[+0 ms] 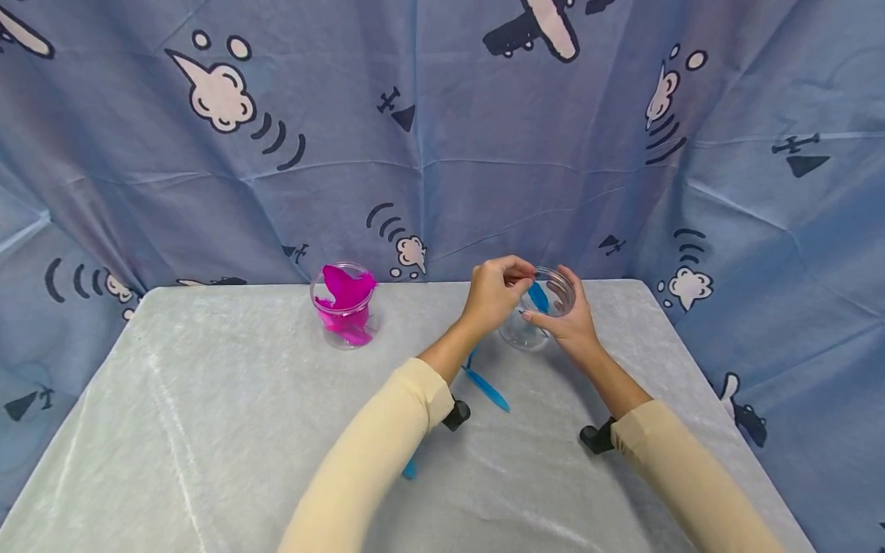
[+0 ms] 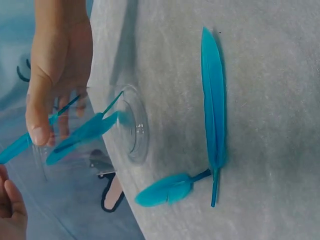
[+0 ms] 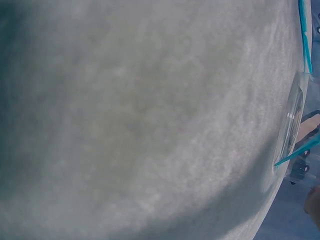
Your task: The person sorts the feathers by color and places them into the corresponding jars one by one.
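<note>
My right hand (image 1: 574, 319) grips a clear plastic jar (image 1: 524, 332) around its upper part; the jar's base is on the table. At the mouth, my left hand (image 1: 492, 292) pinches a blue feather (image 1: 538, 296), which points into the jar. In the left wrist view more blue feathers (image 2: 82, 135) show through the clear wall, and that pinched feather (image 2: 14, 148) crosses the rim near my left fingers (image 2: 12, 200). On the table below lie a long blue feather (image 2: 213, 100) and a shorter blue feather (image 2: 167, 190), the long one partly hidden by my left arm in the head view.
A second clear jar (image 1: 330, 336) stands to the left, filled with bright pink feathers (image 1: 347, 296) that stick out above its rim. The pale cloth-covered table (image 1: 207, 430) ends at a blue patterned curtain (image 1: 449, 153) behind both jars.
</note>
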Motion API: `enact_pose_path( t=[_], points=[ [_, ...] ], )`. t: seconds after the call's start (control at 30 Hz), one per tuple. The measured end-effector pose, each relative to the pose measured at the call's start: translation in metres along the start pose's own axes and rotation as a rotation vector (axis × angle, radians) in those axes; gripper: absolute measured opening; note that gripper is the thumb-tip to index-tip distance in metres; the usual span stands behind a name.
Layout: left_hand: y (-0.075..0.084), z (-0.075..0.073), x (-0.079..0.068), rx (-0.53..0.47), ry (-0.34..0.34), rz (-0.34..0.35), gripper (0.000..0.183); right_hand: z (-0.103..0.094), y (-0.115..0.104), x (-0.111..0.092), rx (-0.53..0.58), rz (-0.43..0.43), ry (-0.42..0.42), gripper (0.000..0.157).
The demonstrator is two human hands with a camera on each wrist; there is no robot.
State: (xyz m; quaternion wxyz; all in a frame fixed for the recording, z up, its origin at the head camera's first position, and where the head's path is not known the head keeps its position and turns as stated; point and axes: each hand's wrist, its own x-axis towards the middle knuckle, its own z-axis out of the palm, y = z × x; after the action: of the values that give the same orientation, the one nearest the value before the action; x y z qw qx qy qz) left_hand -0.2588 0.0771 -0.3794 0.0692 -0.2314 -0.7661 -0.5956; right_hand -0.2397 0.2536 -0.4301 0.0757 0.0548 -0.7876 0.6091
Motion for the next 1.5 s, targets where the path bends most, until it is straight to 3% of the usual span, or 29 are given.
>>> enact_pose_path(
  t=[0.2,0.47,0.63,0.83,1.07,1.27,1.5],
  points=[
    [-0.005,0.000,-0.002,-0.035,-0.057,-0.034,0.017,0.001,-0.002,0.000,0.017,-0.005,-0.011,0.097],
    [-0.009,-0.009,-0.005,-0.110,-0.144,-0.044,0.023,-0.002,0.024,0.007,0.013,-0.017,0.000,0.098],
    [-0.010,-0.024,-0.007,-0.130,-0.184,-0.038,0.023,-0.001,0.024,0.007,0.006,-0.031,0.011,0.098],
    [-0.013,-0.053,-0.014,-0.087,-0.236,-0.019,0.019,-0.001,0.024,0.007,-0.004,-0.016,0.026,0.098],
    [-0.014,-0.088,-0.028,0.015,-0.442,-0.027,0.019,-0.002,0.024,0.008,-0.013,0.016,0.027,0.102],
    [-0.019,-0.113,-0.048,-0.002,-0.623,-0.026,0.023,-0.001,0.006,0.004,0.023,0.028,0.010,0.101],
    [-0.038,-0.130,-0.082,0.039,-0.692,-0.079,0.029,0.004,-0.006,-0.001,0.007,0.043,0.007,0.097]
  ],
)
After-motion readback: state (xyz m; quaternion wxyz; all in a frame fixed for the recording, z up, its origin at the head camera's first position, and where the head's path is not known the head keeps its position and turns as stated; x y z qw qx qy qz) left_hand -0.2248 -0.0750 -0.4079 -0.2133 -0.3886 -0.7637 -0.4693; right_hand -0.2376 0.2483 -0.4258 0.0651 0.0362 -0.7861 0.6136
